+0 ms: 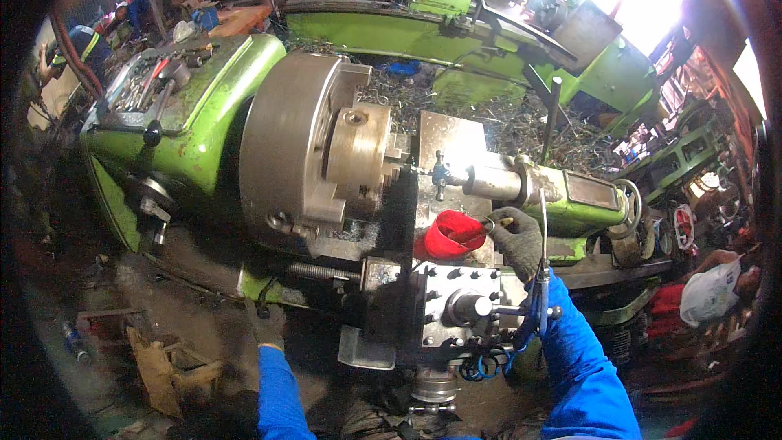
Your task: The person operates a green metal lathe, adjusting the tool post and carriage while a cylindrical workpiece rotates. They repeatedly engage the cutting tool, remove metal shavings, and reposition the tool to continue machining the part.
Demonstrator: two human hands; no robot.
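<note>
My right hand (pixel 520 242), in a grey work glove, pinches a thin tool with a tan handle (pixel 505 221) at the rim of a red cup (pixel 444 238). The cup stands on the lathe carriage and has dark contents; the tool's kind is not clear. Lower left, my gloved left hand (pixel 267 325) closes round the end of a lever (pixel 262 300) below the lathe bed. A large chuck (pixel 281 143) holds a round metal workpiece (pixel 358 151). Facing it is the tailstock quill (pixel 493 182), with a small cross-handled fitting (pixel 440 175) before it.
Just in front of the cup sits a square tool post (pixel 460 307) with a protruding handle. Loose tools lie on the green headstock (pixel 220 90). Metal shavings (pixel 513 126) pile up behind the bed. Another green machine (pixel 375 37) stands beyond. A person (pixel 88 45) is at far left.
</note>
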